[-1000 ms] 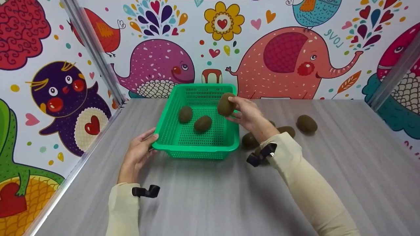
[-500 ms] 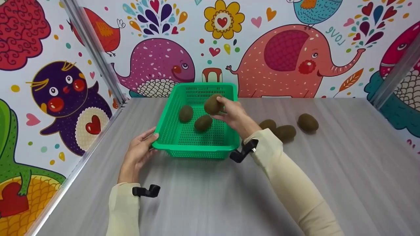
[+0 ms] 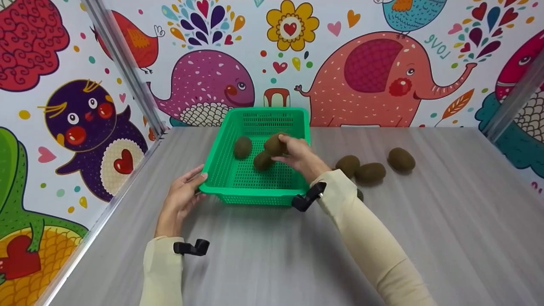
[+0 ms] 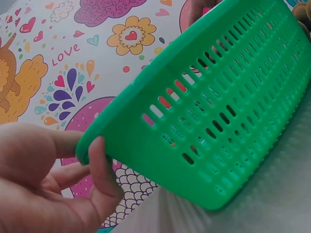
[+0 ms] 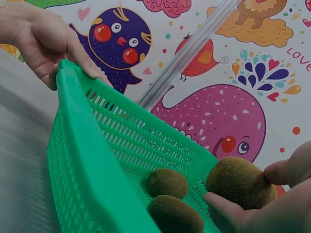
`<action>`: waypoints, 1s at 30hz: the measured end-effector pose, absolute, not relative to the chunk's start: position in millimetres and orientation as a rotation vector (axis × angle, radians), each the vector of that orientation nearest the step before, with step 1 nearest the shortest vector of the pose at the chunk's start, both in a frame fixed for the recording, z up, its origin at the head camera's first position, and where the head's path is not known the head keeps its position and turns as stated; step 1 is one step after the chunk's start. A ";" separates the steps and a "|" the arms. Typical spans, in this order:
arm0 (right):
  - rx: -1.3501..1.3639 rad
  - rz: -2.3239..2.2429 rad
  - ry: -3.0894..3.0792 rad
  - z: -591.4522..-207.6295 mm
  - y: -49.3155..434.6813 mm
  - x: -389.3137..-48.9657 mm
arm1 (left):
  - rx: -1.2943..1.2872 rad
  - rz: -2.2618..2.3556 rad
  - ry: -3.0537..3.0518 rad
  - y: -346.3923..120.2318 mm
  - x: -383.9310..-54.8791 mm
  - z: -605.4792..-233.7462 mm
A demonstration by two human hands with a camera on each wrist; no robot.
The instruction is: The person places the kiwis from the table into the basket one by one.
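A green plastic basket (image 3: 255,192) with slotted walls stands on the table. My left hand (image 3: 180,199) grips its near left corner, thumb over the rim and fingers beneath, as the left wrist view (image 4: 63,179) also shows. Inside the basket, my right hand (image 3: 299,157) holds a brown fuzzy kiwi (image 3: 275,145) between thumb and fingers. Two more kiwis lie on the basket floor: one kiwi (image 3: 242,147) to the left and another kiwi (image 3: 262,161) partly behind the held one. In the right wrist view the held kiwi (image 5: 240,182) is above the basket floor.
Several kiwis (image 3: 369,174) lie on the grey table right of the basket, one partly hidden by the right forearm. A single kiwi (image 3: 401,160) sits farther right. Behind the table rises a wall (image 3: 272,72) with cartoon animals; a metal post (image 3: 127,63) stands at the left corner.
My right hand has carried the kiwi left from above the basket's right rim, then lowered it toward the basket floor. My left hand has stayed on the corner.
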State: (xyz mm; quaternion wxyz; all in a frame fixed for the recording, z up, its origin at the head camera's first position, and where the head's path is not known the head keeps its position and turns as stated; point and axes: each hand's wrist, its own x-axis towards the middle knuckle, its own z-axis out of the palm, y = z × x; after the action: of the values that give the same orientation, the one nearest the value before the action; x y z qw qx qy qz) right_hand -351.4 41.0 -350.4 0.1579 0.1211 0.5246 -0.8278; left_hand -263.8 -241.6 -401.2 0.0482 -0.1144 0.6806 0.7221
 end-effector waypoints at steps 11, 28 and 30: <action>0.372 -2.373 1.417 -357.9 44.6 -352.6 | -0.330 2.190 2.105 -238.3 -264.7 -401.6; 0.227 -2.266 1.536 -343.6 61.8 -332.9 | -0.346 2.200 2.086 -241.4 -264.8 -400.7; 0.145 -2.222 1.598 -343.3 66.0 -329.6 | -0.347 2.197 2.086 -242.1 -264.4 -400.4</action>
State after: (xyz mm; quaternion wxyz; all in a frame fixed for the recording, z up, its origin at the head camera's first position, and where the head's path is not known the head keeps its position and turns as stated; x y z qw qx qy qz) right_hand -329.6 66.0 -343.3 0.1993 0.0519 0.5713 -0.7945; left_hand -264.4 -242.1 -400.4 0.0462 -0.1136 0.6835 0.7196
